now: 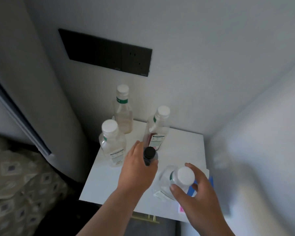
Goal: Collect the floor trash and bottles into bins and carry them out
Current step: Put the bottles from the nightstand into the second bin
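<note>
Left hand [138, 169] is curled round small dark black-capped bottle [149, 155]; right hand [197, 193] is clamped at neck of clear white-capped plastic bottle [177, 178]. Judged light, crushable; necks preferred.

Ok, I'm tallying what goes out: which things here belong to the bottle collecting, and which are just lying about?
Job: black-capped bottle, held by the left hand; white-capped bottle, held by the right hand; three standing clear bottles.
Lying about: black socket panel; patterned bedding; blue flat item; white nightstand.
</note>
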Available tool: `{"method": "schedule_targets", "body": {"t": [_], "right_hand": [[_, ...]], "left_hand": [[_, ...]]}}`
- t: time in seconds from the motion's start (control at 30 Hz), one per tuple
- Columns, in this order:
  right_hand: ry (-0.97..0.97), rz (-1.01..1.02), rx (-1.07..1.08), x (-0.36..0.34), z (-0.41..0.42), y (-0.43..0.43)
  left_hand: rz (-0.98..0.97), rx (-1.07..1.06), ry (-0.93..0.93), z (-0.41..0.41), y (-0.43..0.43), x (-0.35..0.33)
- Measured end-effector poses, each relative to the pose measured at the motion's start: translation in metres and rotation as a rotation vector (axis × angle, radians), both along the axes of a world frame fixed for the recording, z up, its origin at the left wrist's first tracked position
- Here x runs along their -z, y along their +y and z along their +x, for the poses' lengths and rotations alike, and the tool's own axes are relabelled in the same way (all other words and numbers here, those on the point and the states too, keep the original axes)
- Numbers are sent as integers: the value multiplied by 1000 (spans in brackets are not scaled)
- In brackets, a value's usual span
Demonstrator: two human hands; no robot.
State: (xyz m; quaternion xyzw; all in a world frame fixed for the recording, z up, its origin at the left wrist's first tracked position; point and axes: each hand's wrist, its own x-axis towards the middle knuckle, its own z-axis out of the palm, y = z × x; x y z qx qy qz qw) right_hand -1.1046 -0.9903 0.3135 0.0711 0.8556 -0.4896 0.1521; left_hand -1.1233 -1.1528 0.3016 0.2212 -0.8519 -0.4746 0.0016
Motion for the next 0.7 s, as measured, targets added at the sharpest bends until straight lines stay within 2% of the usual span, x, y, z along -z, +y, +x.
{"method": "schedule_targets", "body": {"t": [0.23, 0.4, 0.53, 0.63, 0.7], "right_hand": [[42, -1, -73, 9, -9, 2], [74, -113, -76, -9, -7, 8], [109, -203, -94, -24, 6, -12], [88, -211, -211, -21, 20, -43], [49, -240, -286, -14, 29, -69]], "left_hand": [[-35, 18, -39, -14, 6, 21], [-4, -44, 2, 36, -14, -6], [144, -256, 55, 106, -49, -24], [257, -493, 89, 154, -82, -21], [266, -577, 99, 184, -107, -13]]}}
